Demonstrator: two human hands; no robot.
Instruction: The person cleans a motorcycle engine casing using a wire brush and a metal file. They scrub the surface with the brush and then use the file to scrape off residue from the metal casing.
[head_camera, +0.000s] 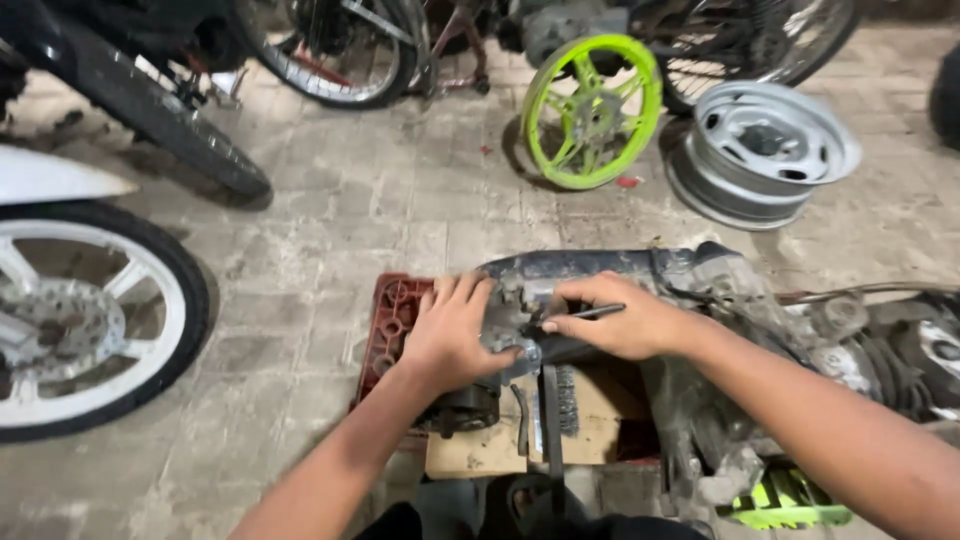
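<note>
A dirty grey engine block (720, 300) lies on the paved floor, its left end resting over a red plastic crate (392, 325). My left hand (455, 335) grips a small grey metal part (508, 320) at the engine's left end. My right hand (625, 320) holds a thin dark tool (590, 313), pinched between thumb and fingers, its tip pointing left at that same part. Below the hands a wire brush (566, 398) and a flat dark tool (550, 420) lie on a piece of cardboard (600, 415).
A white-spoked motorcycle wheel with tyre (85, 320) stands at the left. A bright green rim (592, 110) leans at the back, a silver steel rim (765, 150) lies beside it. Motorcycles and spoked wheels (330, 50) crowd the far edge. A green object (790, 500) lies at the bottom right.
</note>
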